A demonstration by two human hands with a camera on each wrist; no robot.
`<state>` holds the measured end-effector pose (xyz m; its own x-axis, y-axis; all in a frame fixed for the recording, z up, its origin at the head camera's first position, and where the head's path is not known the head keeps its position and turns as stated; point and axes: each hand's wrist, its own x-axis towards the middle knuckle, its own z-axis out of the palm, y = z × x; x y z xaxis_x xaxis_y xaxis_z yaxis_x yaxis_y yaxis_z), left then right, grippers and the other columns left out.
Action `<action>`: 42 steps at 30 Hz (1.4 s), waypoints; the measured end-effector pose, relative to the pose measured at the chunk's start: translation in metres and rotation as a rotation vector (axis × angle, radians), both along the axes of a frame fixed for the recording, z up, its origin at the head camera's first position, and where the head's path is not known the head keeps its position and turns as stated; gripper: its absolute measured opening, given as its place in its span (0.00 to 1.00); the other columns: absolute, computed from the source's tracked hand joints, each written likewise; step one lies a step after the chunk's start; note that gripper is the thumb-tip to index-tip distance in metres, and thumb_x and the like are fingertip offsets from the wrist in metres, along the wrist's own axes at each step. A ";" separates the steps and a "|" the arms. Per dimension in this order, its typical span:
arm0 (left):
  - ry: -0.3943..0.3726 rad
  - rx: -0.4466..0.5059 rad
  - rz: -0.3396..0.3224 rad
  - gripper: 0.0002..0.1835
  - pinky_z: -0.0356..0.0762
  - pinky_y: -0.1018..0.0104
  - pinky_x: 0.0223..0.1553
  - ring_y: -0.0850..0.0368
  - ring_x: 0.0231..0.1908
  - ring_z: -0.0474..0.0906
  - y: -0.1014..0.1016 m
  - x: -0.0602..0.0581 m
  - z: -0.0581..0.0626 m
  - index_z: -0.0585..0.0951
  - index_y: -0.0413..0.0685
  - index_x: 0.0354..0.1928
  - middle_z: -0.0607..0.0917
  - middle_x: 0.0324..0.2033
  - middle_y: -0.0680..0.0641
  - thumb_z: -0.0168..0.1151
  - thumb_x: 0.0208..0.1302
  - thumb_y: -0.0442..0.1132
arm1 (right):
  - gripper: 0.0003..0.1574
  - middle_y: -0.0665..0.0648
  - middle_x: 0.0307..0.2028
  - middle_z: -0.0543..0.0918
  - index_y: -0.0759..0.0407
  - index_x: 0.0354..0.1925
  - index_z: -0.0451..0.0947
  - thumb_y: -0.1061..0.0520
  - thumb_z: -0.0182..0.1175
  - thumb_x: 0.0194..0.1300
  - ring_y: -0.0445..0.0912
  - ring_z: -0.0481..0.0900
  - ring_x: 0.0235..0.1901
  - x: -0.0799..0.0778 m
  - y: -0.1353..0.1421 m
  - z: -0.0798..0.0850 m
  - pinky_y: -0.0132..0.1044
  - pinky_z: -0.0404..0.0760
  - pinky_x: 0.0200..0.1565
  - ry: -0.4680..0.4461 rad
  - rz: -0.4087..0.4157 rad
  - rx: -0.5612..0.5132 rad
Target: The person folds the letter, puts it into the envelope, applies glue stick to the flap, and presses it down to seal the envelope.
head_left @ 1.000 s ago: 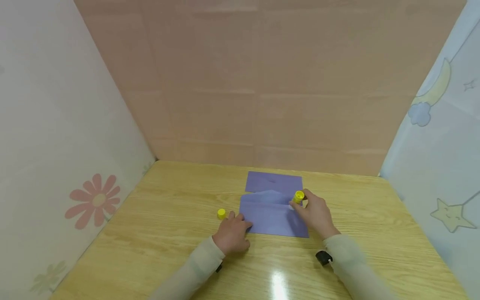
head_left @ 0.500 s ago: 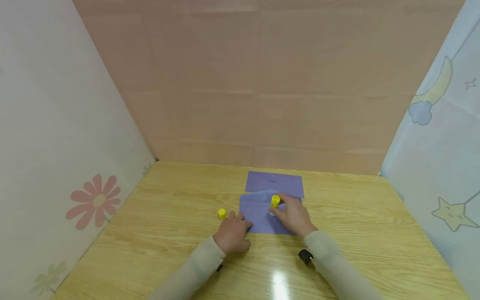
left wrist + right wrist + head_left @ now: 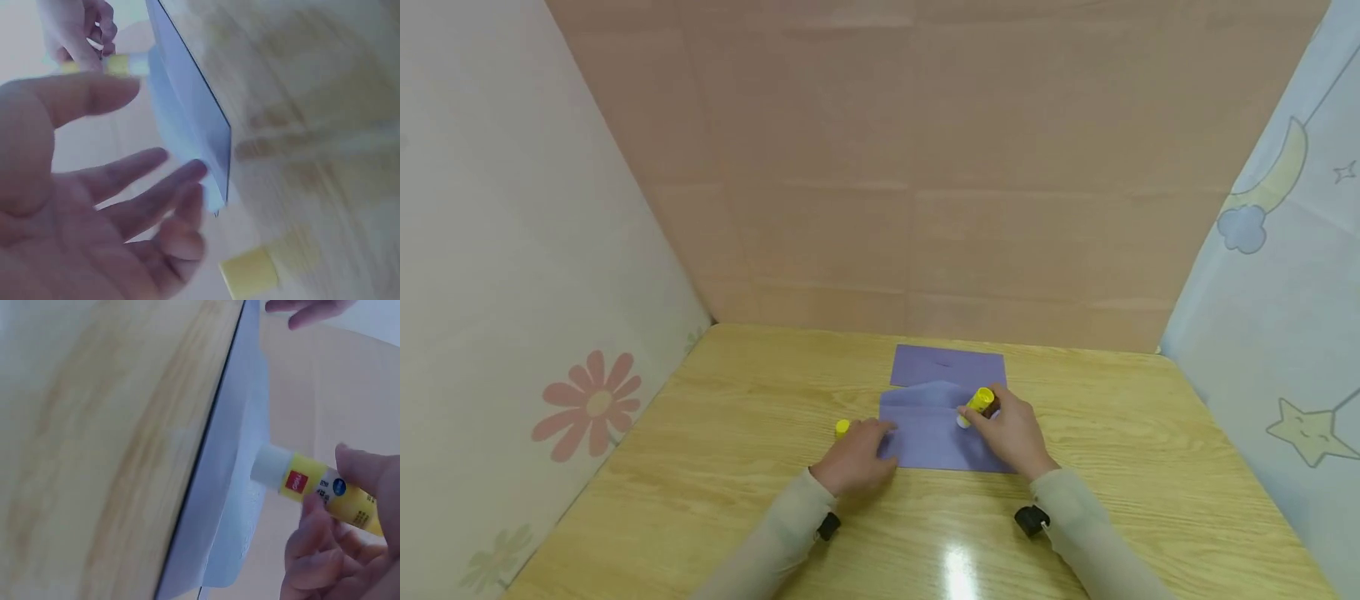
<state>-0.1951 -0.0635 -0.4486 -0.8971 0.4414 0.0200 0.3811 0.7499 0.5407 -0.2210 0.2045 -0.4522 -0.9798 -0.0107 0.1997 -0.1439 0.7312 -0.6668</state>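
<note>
A purple envelope (image 3: 925, 440) lies on the table with its flap (image 3: 925, 395) opened toward the back. My right hand (image 3: 1017, 435) pinches a yellow glue stick (image 3: 325, 487) between thumb and fingers. Its white end points down at the envelope's right half, close over the flap's fold, and the stick leans to the right. My left hand (image 3: 853, 458) is at the envelope's left edge, fingers loosely spread and holding nothing. Just beyond that hand stands the yellow glue stick cap (image 3: 250, 273), partly hidden by the fingers in the head view.
Behind the envelope lies another purple envelope (image 3: 947, 363), partly overlapped in the head view. The wooden table (image 3: 760, 383) ends at a brown paper-covered wall (image 3: 880, 208). Printed white panels (image 3: 1292, 333) stand on both sides.
My right hand moved the glue stick left along the envelope, then back to the right, and tilted it. My left hand slid slightly left and its fingers shifted, covering part of the cap.
</note>
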 end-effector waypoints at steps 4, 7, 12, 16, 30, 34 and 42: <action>0.114 0.068 0.056 0.20 0.78 0.54 0.43 0.45 0.45 0.78 -0.011 -0.007 0.004 0.81 0.37 0.55 0.82 0.46 0.39 0.65 0.62 0.36 | 0.21 0.58 0.35 0.82 0.58 0.41 0.71 0.47 0.69 0.62 0.47 0.74 0.27 0.002 0.002 0.002 0.36 0.71 0.28 -0.057 -0.047 -0.065; 0.167 0.044 0.146 0.19 0.77 0.56 0.36 0.46 0.41 0.78 -0.023 -0.012 0.010 0.81 0.38 0.52 0.82 0.44 0.39 0.69 0.60 0.37 | 0.19 0.61 0.39 0.82 0.57 0.37 0.69 0.51 0.68 0.61 0.49 0.75 0.32 0.004 0.003 0.002 0.37 0.71 0.29 -0.085 -0.062 -0.107; 0.056 -0.055 0.221 0.23 0.77 0.57 0.34 0.49 0.38 0.76 -0.041 -0.019 0.011 0.81 0.39 0.51 0.82 0.41 0.41 0.75 0.55 0.41 | 0.16 0.58 0.33 0.80 0.58 0.29 0.70 0.54 0.68 0.61 0.47 0.70 0.24 0.007 0.006 0.003 0.35 0.68 0.22 -0.111 -0.016 -0.183; -0.021 -0.052 0.223 0.21 0.79 0.55 0.39 0.51 0.39 0.79 -0.047 -0.024 0.002 0.82 0.39 0.49 0.83 0.40 0.43 0.75 0.55 0.39 | 0.17 0.55 0.29 0.78 0.58 0.28 0.70 0.55 0.69 0.62 0.44 0.69 0.22 0.009 0.006 0.004 0.34 0.68 0.21 -0.149 0.031 -0.241; -0.056 0.039 0.306 0.11 0.76 0.59 0.34 0.56 0.32 0.77 -0.054 -0.027 -0.010 0.81 0.43 0.38 0.83 0.32 0.49 0.73 0.55 0.37 | 0.24 0.61 0.45 0.85 0.65 0.52 0.78 0.61 0.72 0.58 0.44 0.74 0.27 0.014 -0.003 0.003 0.33 0.73 0.26 -0.154 0.124 -0.317; -0.058 0.070 0.266 0.12 0.77 0.58 0.36 0.56 0.33 0.77 -0.052 -0.029 -0.009 0.82 0.42 0.40 0.83 0.33 0.49 0.72 0.56 0.38 | 0.22 0.60 0.44 0.85 0.65 0.50 0.79 0.60 0.72 0.58 0.44 0.74 0.26 0.015 -0.008 0.001 0.34 0.73 0.26 -0.155 0.161 -0.312; -0.089 0.260 0.162 0.14 0.77 0.63 0.34 0.57 0.34 0.78 -0.039 -0.028 -0.001 0.83 0.43 0.47 0.84 0.39 0.47 0.69 0.63 0.43 | 0.20 0.56 0.42 0.85 0.58 0.50 0.80 0.57 0.72 0.60 0.46 0.77 0.27 0.025 -0.023 0.000 0.36 0.74 0.24 -0.199 0.291 -0.271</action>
